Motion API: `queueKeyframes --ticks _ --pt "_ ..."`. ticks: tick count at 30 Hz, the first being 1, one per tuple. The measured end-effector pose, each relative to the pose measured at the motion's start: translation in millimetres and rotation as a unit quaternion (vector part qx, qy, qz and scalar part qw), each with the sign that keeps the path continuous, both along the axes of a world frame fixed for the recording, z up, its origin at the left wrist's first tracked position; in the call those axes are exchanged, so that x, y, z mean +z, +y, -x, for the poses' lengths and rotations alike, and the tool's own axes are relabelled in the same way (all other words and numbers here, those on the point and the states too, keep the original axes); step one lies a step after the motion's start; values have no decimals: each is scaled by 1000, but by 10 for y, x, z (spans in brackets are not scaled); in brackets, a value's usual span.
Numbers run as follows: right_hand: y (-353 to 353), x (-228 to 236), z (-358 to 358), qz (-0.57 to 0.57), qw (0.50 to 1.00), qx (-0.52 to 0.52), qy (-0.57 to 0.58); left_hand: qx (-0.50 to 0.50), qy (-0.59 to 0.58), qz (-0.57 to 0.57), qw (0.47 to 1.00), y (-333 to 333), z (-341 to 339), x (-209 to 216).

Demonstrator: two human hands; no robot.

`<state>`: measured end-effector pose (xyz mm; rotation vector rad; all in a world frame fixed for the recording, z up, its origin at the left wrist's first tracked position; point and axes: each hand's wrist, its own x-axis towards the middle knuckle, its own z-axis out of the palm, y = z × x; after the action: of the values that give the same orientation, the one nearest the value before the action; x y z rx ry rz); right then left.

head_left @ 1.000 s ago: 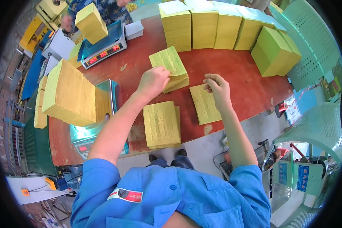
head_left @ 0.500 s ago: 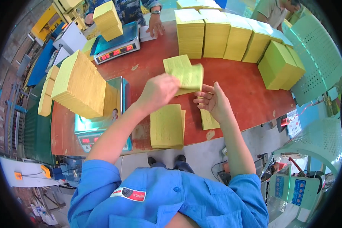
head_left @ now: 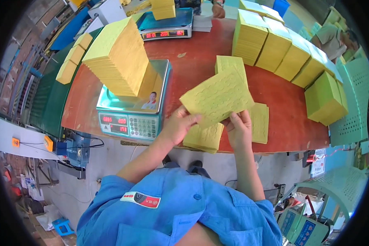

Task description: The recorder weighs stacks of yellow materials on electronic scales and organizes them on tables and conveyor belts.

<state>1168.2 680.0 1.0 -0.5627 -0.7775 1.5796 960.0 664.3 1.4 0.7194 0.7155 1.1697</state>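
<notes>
Between both hands I hold a yellow paper sheet [head_left: 217,97] stamped with rows of round marks; whether it is one sheet or a few is unclear. My left hand [head_left: 181,126] pinches its near left corner. At the near right edge, my right hand [head_left: 239,129] is closed on it, thumb on top. Under and nearer than the sheet lies a low yellow stack [head_left: 205,138], partly covered. Another small yellow stack [head_left: 229,61] shows behind the held paper. To the right of my right hand lies a third low stack [head_left: 260,124].
A tall yellow paper stack [head_left: 118,57] stands on a digital scale [head_left: 129,125] at the left. Another scale [head_left: 167,33] is farther back, near a co-worker's hand [head_left: 218,11]. Tall paper stacks [head_left: 250,39] line the back right of the red table [head_left: 287,123].
The paper was in my left hand, blurred, with my right hand open beside it. Now both hands grip it, nearer to me. The view has turned left, so the table appears farther right.
</notes>
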Motion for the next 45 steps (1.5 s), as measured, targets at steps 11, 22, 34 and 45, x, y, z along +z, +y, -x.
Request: queueKeyframes --ticks 11,22,34,45 --pt "-360 519 644 -157 898 61 -406 88 493 -159 851 -906 1311 765" --pt "-1100 340 3761 -253 881 131 -378 151 541 41 826 -1839 4187 1118" --pt "-1003 -703 5651 -207 897 59 -385 210 421 45 881 -1508 5935 -394" --pt "-997 -684 5779 -204 891 38 -404 193 354 20 915 -1414 6064 -544"
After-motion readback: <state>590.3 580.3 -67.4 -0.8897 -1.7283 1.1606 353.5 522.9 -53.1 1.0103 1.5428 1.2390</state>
